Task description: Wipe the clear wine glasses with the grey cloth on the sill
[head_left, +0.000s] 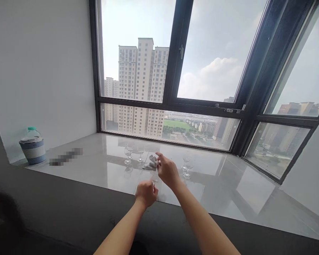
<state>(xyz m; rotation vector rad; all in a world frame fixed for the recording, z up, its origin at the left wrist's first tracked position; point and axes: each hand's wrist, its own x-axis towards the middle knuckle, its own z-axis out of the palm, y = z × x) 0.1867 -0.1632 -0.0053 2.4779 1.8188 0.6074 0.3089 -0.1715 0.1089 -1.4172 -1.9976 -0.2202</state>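
My right hand (168, 171) pinches a light grey cloth (152, 162), which is bunched up and hangs to the left of the fingers. Closer to the sill's front edge, my left hand (146, 193) is closed around a clear stemmed glass (154, 180), mostly hidden by the fingers. Beyond the hands and to the left, several clear short-stemmed glasses (127, 156) stand upright in a group. Right of my right hand stand two more such glasses (187, 170), one partly behind the other.
The glossy tiled windowsill (90, 175) reflects the light. At its left end is a blue and white bucket (33, 150) with a green-capped bottle (32, 131) in it. A blurred-out item (66, 156) lies beside it. Dark-framed windows (172, 102) rise behind.
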